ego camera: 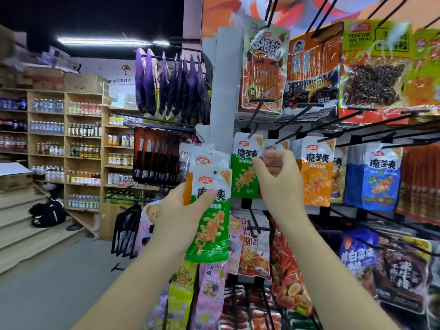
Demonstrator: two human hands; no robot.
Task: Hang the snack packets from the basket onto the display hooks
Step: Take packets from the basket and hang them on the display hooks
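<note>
Shop rack, hooks (288,135) crowded. Left hand (181,208) grips green packets (212,225), thumb across the front; right hand (278,179) pinches a single packet (271,148) at a hook. Probably light, floppy and slick, so hold near the punched top.

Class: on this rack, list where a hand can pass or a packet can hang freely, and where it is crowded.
Free: the white post between the purple packets and the top row; the bare hook fronts above the green packet. Crowded: the lower rows, overlapping; the middle row, where the right hand pinches a packet. The left hand holds a stack.
</note>
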